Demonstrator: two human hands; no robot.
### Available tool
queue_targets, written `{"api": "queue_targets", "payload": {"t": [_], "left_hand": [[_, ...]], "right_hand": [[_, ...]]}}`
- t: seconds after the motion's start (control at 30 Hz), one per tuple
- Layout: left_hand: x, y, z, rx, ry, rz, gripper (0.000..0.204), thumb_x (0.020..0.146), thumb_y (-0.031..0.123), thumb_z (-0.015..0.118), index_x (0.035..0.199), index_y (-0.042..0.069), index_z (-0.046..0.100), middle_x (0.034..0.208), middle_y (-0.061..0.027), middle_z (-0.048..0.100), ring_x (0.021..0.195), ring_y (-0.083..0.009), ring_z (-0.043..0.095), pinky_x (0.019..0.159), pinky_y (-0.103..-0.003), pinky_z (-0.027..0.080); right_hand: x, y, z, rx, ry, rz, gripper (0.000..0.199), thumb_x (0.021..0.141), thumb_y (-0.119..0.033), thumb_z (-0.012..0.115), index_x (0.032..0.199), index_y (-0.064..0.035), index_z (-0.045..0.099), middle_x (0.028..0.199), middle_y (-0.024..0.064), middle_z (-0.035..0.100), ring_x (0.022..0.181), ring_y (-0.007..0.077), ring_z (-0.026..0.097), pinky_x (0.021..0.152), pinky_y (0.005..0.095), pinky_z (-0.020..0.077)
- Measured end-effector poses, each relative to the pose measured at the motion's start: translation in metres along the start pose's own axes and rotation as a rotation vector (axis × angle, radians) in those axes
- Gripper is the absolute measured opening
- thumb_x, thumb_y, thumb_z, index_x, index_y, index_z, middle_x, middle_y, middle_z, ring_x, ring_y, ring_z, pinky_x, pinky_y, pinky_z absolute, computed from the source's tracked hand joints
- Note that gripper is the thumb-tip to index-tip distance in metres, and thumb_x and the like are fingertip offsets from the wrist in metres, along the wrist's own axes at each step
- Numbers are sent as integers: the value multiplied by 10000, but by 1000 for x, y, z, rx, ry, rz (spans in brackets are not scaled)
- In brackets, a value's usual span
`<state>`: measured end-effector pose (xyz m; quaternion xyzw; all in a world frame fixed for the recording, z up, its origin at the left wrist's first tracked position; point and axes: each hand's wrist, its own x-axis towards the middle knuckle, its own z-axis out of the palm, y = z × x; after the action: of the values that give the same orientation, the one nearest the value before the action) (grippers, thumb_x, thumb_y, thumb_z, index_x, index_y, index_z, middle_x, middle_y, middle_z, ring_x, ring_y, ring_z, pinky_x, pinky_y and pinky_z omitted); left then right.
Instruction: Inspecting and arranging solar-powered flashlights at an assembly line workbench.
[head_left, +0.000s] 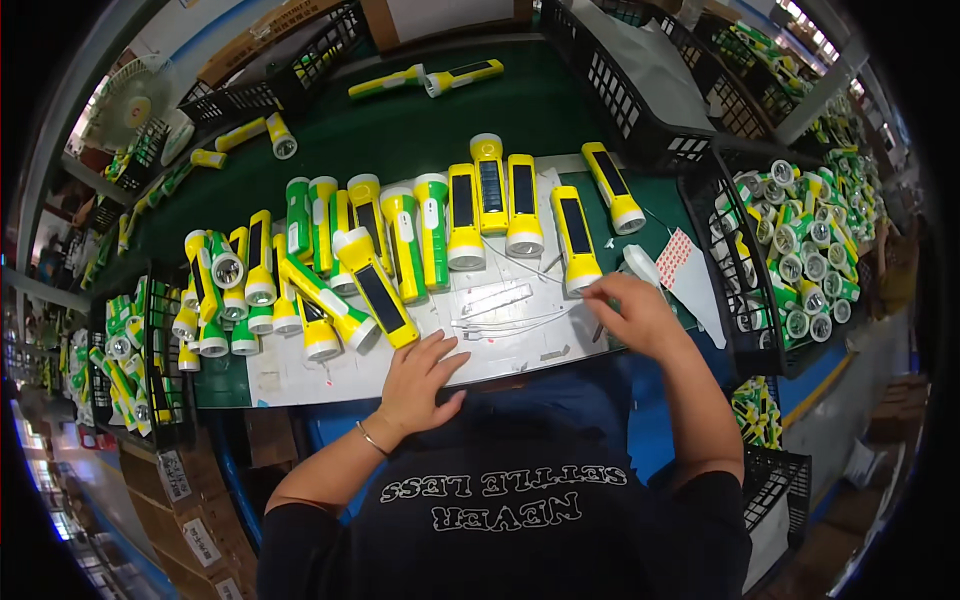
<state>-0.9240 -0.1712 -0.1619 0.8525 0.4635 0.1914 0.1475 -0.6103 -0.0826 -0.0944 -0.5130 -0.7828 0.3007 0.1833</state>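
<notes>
Just beyond both hands [415, 385] [635, 315], one apiece — flashlights [378, 292] [576, 238] (mostly yellow)

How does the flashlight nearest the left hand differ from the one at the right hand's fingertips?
The left-hand flashlight has its white head at the top of the picture's view of it; the right-hand flashlight has its head at the bottom. The left-hand flashlight slants clearly, while the right-hand flashlight is nearer vertical in the picture. Both are yellow with a dark panel showing.

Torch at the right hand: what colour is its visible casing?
Yellow torch casing, best in head view.
</notes>
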Motion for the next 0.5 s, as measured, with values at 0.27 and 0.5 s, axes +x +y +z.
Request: {"api": "queue_targets", "payload": {"t": [0.27,0.5], "left_hand": [[51,14,-37,-126,257,165,364,666,51,628,1025,89,586,1114,-119,529,1074,-315,507,880,-391,426],[192,-67,-91,44,360,45,324,697,58,598,1020,82,575,1115,-141,512,1037,-333,492,883,-386,418]], "right_hand": [[76,-5,75,-484,36,-542,86,698,-116,556,743,-62,606,738,86,597,784,264,574,724,375,452],[103,-7,20,-221,-205,-428,181,678,-115,582,851,-68,606,892,118,589,920,283,550,780,396,460]]}}
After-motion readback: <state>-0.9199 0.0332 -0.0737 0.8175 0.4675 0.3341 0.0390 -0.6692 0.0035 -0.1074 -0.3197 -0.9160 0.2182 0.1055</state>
